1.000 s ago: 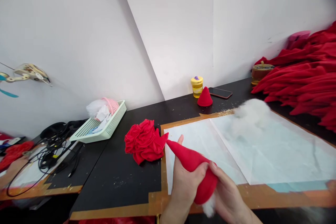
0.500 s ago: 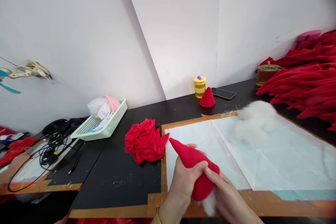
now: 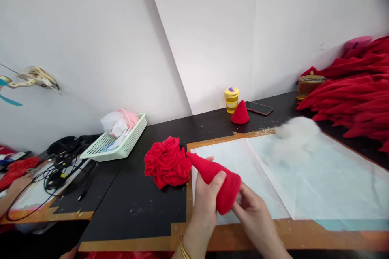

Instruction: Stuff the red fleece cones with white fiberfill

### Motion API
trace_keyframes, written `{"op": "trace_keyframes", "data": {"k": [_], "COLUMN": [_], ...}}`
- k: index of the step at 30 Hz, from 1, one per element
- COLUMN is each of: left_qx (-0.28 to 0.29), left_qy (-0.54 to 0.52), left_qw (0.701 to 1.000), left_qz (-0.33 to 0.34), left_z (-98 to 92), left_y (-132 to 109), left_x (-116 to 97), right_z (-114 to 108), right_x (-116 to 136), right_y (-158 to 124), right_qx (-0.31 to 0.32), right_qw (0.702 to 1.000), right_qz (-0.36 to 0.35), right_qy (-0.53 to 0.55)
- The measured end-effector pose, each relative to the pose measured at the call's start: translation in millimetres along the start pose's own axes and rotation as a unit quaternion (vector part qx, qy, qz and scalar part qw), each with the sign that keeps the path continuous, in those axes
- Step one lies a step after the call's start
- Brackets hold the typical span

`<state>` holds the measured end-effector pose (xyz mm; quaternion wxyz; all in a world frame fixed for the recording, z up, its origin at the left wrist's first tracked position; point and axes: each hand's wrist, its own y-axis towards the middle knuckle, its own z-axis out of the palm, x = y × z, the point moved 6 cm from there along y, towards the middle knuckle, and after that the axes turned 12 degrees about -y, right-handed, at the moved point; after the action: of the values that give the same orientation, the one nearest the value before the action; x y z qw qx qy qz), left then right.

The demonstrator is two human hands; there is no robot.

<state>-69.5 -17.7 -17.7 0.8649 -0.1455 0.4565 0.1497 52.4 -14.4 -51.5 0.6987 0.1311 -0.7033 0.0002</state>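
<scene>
A red cone-shaped fabric hat [image 3: 225,182] lies tilted in my left hand [image 3: 206,196], its pointed tip toward the upper left. My left thumb presses on its side and the fingers wrap underneath. At the wide open end, my right hand [image 3: 253,210] has its fingers bent together, with a bit of white stuffing between them; the fingertips are partly hidden by the hat. A fluffy heap of white stuffing [image 3: 296,139] rests on the white sheet to the right. Left of the hat sits a bunch of crumpled red fabric pieces [image 3: 167,164].
Another red cone [image 3: 240,113] stands upright by a yellow-lidded jar [image 3: 231,100] and a phone [image 3: 259,108]. A large red fabric pile [image 3: 358,85] fills the right. At left are a pale green basket [image 3: 130,145], tangled black cables [image 3: 65,162] and another person's hand [image 3: 20,186].
The hat has moved up and left in my left hand. My right hand has shifted from gripping its side to its open end, and the hanging stuffing tuft no longer shows below.
</scene>
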Motion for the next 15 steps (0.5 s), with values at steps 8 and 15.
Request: {"op": "trace_keyframes", "data": {"k": [8,15], "left_qx": [-0.03,-0.027], "left_qy": [0.026,-0.039], "left_qw": [0.998,0.999], "left_qz": [0.058,0.001], "left_z": [6.6,-7.1], "left_y": [-10.0,-0.3], "left_x": [8.0,13.6], "right_z": [19.4,31.5], "right_x": [12.6,17.2], "right_y": [4.3,-13.1], "right_qx": [0.032,0.088], "right_qw": [0.942,0.938], "right_qz": [0.156,0.146], "right_qy": [0.294,0.302]}}
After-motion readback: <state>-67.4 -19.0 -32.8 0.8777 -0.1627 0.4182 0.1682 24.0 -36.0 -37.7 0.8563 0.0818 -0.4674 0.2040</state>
